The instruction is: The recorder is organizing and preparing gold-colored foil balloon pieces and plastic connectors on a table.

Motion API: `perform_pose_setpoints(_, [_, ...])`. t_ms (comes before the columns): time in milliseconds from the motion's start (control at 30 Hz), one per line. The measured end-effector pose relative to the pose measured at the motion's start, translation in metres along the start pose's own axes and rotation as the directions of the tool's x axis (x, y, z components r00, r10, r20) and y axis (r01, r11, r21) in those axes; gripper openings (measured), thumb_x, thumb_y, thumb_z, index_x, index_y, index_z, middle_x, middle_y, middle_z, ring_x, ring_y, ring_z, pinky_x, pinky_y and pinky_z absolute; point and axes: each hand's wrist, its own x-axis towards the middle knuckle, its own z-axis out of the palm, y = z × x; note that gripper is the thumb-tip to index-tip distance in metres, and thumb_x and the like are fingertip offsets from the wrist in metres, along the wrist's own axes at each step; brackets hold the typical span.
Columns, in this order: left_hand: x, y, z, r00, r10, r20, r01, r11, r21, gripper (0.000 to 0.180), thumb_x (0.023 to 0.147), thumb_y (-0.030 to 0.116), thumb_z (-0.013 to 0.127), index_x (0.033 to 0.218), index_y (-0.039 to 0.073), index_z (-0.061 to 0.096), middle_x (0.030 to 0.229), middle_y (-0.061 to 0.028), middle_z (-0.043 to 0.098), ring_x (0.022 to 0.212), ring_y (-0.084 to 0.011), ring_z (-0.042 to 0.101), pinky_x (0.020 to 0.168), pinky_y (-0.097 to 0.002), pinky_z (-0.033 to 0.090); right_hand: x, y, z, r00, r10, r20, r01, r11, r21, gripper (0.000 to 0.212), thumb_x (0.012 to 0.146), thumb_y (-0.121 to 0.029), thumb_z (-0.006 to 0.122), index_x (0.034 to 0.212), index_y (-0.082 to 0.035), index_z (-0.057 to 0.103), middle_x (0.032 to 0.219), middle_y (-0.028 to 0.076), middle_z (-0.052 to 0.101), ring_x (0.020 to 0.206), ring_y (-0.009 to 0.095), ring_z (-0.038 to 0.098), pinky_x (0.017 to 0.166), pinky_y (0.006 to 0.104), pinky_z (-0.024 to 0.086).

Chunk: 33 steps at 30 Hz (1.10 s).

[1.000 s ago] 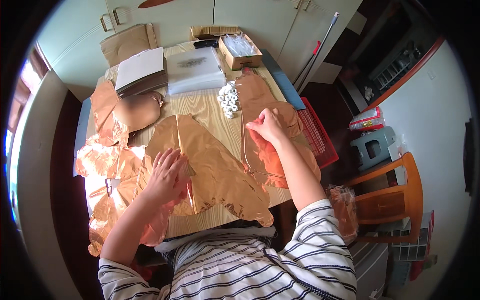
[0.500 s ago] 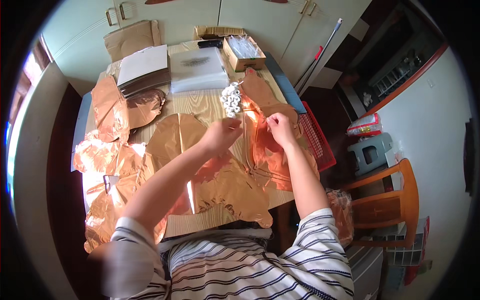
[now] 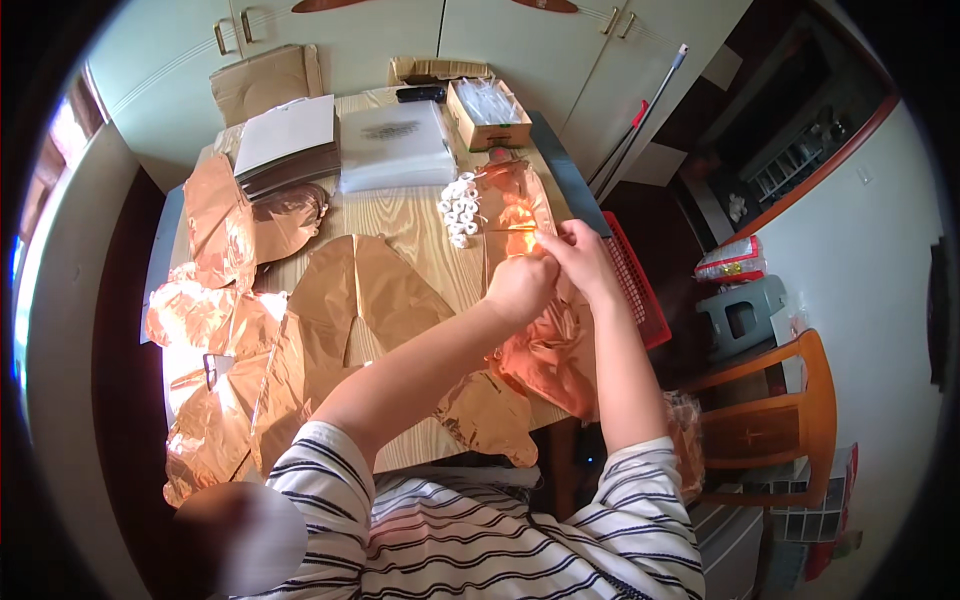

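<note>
A copper-coloured foil balloon (image 3: 548, 345), flat and creased, lies under both my hands on the right of the table. My left hand (image 3: 527, 288) is closed in a fist on its foil, with the wrist crossing toward the right. Just beyond it, my right hand (image 3: 583, 258) pinches the folded foil between thumb and fingers. The two hands almost touch. A bunch of small white ring-shaped rolls (image 3: 460, 208) lies to the left of the balloon's far part. More flat foil balloons (image 3: 365, 290) spread over the middle and left of the table.
Toward the back stand a stack of white cards (image 3: 287, 135), a pile of clear plastic bags (image 3: 395, 150) and a cardboard box of clear straws (image 3: 488, 108). A red basket (image 3: 640, 290) is beyond the table's right edge, with a wooden chair (image 3: 815, 420) nearer me.
My left hand has moved right and nearer, beside my right hand. The balloon under them has been gathered and folded narrower. The white rolls stay in place.
</note>
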Motion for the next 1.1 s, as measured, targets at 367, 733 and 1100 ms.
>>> perform_pose_setpoints(367, [-0.045,-0.029,-0.017,0.975,0.111,0.195,-0.142,0.978,0.155,0.035,0.088,0.034,0.059,0.111,0.009,0.065,0.120,-0.0114,0.059,0.122,-0.0314,0.050,0.105,-0.0471,0.034,-0.022,0.057,-0.110,0.980,0.091,-0.176,0.011,0.863,0.506,0.021,0.096,-0.021,0.061,0.096,-0.001,0.065,0.084,0.001,0.062,0.073,0.007,0.056,0.066,0.0224,0.045])
perform_pose_setpoints(733, [-0.063,0.036,-0.104,0.976,0.059,0.210,0.183,0.306,-0.934,0.067,0.094,0.046,0.049,0.148,0.010,0.033,0.145,-0.0110,0.041,0.137,-0.0252,0.036,0.115,-0.0443,0.025,-0.111,-0.143,-0.168,0.869,-0.484,-0.101,0.480,0.775,0.411,0.027,0.095,-0.009,0.053,0.115,0.008,0.060,0.108,0.012,0.067,0.096,0.014,0.061,0.089,0.0264,0.045])
perform_pose_setpoints(1100, [-0.203,0.001,-0.205,0.928,-0.333,-0.165,0.340,0.940,0.012,0.052,0.091,0.029,0.059,0.133,0.002,0.046,0.133,-0.0202,0.053,0.125,-0.0325,0.048,0.101,-0.0406,0.041,-0.073,-0.198,0.162,0.749,-0.662,-0.040,0.644,0.740,-0.193,0.018,0.084,-0.016,0.061,0.073,-0.002,0.061,0.064,0.019,0.064,0.060,0.037,0.065,0.055,0.0463,0.051])
